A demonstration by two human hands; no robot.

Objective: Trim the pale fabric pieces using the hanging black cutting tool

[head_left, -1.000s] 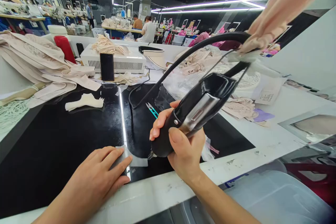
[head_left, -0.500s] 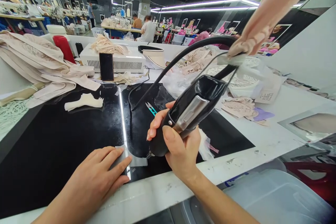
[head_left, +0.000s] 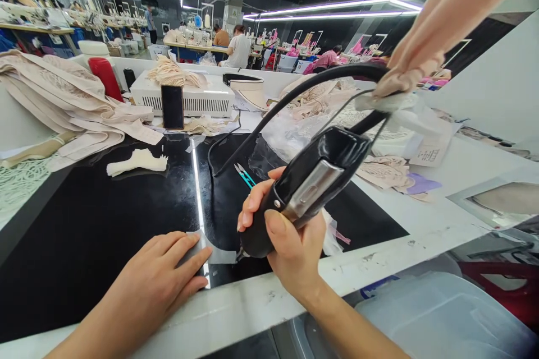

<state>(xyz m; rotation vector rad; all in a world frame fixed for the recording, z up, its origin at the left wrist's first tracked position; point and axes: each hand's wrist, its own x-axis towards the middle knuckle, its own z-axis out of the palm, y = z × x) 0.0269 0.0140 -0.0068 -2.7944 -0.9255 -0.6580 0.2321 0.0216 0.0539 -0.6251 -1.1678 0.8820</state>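
Observation:
My left hand (head_left: 162, 277) lies flat on a small curved grey strip (head_left: 222, 256), pressing it against the black work mat (head_left: 105, 247). Its fingers are stretched out, holding nothing. In my right hand (head_left: 292, 241) is a black corded hand tool (head_left: 309, 185) with a silver lever along its side, tilted so that the narrow metal tip points down and left. That tip is at the right end of the grey strip; whether it touches cannot be made out. Behind the right hand lie teal thread snips (head_left: 245, 175). Fingers cover the strip's left part.
A thick black cable (head_left: 290, 102) arches from the tool, which hangs by a beige fabric strap (head_left: 446, 28). Further back stand a vented white box (head_left: 206, 100) and a phone (head_left: 172, 106). Beige fabric pieces (head_left: 76, 95) are heaped left; a cream scrap (head_left: 137, 163) rests on the mat.
My right hand and the tool have shifted slightly right and down, the tip still at the strip's right end. The left hand stays nearly in place on the strip.

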